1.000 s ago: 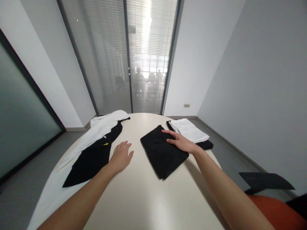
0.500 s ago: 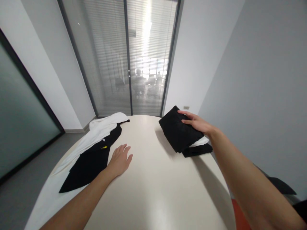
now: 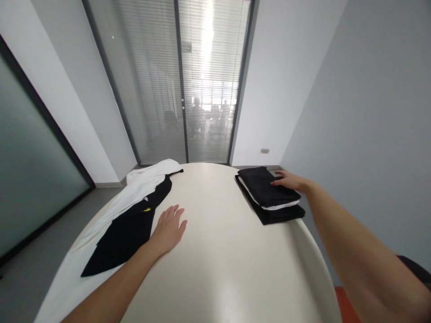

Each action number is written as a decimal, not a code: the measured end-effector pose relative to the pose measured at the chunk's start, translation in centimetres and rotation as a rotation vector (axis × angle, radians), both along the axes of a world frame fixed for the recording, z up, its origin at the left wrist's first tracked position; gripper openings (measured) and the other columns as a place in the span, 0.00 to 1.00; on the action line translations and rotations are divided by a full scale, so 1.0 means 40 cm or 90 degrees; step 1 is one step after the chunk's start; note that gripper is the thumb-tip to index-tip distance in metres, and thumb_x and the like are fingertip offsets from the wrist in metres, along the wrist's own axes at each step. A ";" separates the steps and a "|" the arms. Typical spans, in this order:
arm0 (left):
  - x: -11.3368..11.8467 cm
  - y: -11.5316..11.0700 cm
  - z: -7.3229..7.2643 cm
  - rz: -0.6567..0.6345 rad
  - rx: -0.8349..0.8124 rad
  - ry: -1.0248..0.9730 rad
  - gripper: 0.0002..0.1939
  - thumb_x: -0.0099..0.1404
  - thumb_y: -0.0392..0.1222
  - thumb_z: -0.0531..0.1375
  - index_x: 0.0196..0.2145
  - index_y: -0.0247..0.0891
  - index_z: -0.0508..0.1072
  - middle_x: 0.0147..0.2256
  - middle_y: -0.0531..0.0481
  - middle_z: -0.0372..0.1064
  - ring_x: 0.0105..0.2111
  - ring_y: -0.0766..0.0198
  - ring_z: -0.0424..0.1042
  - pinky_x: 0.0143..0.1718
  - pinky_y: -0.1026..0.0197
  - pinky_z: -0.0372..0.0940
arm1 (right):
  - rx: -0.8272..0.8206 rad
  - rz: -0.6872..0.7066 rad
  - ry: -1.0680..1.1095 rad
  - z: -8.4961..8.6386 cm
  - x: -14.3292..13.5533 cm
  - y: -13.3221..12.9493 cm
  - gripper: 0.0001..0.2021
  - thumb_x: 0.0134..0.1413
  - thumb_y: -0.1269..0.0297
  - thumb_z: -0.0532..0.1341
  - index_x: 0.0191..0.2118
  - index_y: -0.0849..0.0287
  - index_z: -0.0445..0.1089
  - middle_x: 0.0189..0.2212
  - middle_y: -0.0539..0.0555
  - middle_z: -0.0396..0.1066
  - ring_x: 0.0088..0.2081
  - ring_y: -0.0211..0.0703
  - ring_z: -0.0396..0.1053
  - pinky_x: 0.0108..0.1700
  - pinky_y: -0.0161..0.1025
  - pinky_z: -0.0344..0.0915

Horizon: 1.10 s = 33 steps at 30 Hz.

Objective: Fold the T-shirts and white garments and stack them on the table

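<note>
On the right side of the table lies a stack of folded clothes, with a black folded garment [image 3: 264, 186] on top, a white folded garment [image 3: 281, 207] under it and another black folded garment [image 3: 279, 216] at the bottom. My right hand [image 3: 289, 180] rests on the top garment's right edge, fingers stretched out and apart. My left hand [image 3: 170, 229] lies flat on the table, fingers spread, holding nothing. Just left of it are an unfolded black garment [image 3: 131, 231] with a small yellow mark and a crumpled white garment [image 3: 144, 184] partly over it.
The pale table [image 3: 215, 251] has a rounded edge. Beyond it stands a glass partition with blinds [image 3: 208, 67], with blurred figures behind. Grey walls [image 3: 370, 112] rise at the right, and a frosted glass panel [image 3: 30, 157] is at the left. Something red [image 3: 346, 305] shows low at right.
The black folded garment under my right hand has come down flat onto the stack; before, it was raised and tilted. My left hand has stayed in place.
</note>
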State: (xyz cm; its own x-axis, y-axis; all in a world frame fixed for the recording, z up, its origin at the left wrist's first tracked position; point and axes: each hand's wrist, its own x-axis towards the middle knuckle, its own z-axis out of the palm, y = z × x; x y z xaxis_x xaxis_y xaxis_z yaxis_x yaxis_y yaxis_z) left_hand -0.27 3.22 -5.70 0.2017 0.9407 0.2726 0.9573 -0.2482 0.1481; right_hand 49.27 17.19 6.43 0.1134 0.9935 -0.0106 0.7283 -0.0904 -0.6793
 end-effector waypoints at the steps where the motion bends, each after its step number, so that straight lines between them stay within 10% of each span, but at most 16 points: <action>1: 0.000 0.000 0.000 0.000 -0.001 0.001 0.24 0.71 0.46 0.50 0.59 0.31 0.67 0.63 0.33 0.60 0.64 0.46 0.58 0.65 0.43 0.53 | -0.024 -0.002 -0.015 -0.008 0.001 0.003 0.34 0.44 0.68 0.69 0.61 0.66 0.67 0.49 0.65 0.76 0.44 0.54 0.76 0.48 0.48 0.73; 11: -0.003 -0.002 -0.001 -0.001 -0.008 0.004 0.24 0.71 0.46 0.49 0.59 0.31 0.67 0.63 0.33 0.59 0.64 0.47 0.57 0.65 0.43 0.52 | 0.031 -0.064 -0.355 0.043 -0.019 0.031 0.23 0.48 0.70 0.63 0.52 0.63 0.76 0.49 0.63 0.76 0.50 0.57 0.73 0.53 0.46 0.67; 18: -0.006 -0.003 -0.005 -0.011 0.005 -0.014 0.24 0.71 0.46 0.49 0.59 0.30 0.67 0.63 0.32 0.60 0.64 0.46 0.57 0.65 0.42 0.52 | 0.201 0.056 -0.441 -0.025 -0.214 -0.050 0.36 0.62 0.39 0.49 0.70 0.53 0.54 0.69 0.59 0.52 0.68 0.63 0.50 0.66 0.65 0.47; 24: -0.005 -0.006 0.001 -0.004 -0.001 0.007 0.24 0.71 0.46 0.50 0.59 0.31 0.67 0.63 0.33 0.60 0.64 0.47 0.58 0.65 0.44 0.51 | -0.037 0.124 -0.486 -0.111 -0.296 -0.084 0.44 0.57 0.35 0.52 0.73 0.48 0.39 0.74 0.52 0.35 0.71 0.72 0.32 0.66 0.73 0.36; 33: -0.005 -0.011 0.006 0.001 -0.002 0.018 0.24 0.72 0.46 0.49 0.59 0.31 0.67 0.63 0.33 0.60 0.64 0.47 0.58 0.65 0.43 0.52 | -0.036 -0.024 -0.370 -0.087 -0.249 -0.077 0.47 0.55 0.26 0.40 0.72 0.50 0.47 0.73 0.57 0.41 0.70 0.76 0.34 0.63 0.78 0.31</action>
State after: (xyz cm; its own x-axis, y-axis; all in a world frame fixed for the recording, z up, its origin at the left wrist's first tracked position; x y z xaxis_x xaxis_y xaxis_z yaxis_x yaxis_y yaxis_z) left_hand -0.47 2.78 -5.47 0.2077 0.9420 0.2635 0.9615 -0.2461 0.1220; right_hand 39.30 14.12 2.95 0.1520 0.9883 0.0119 0.9756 -0.1481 -0.1621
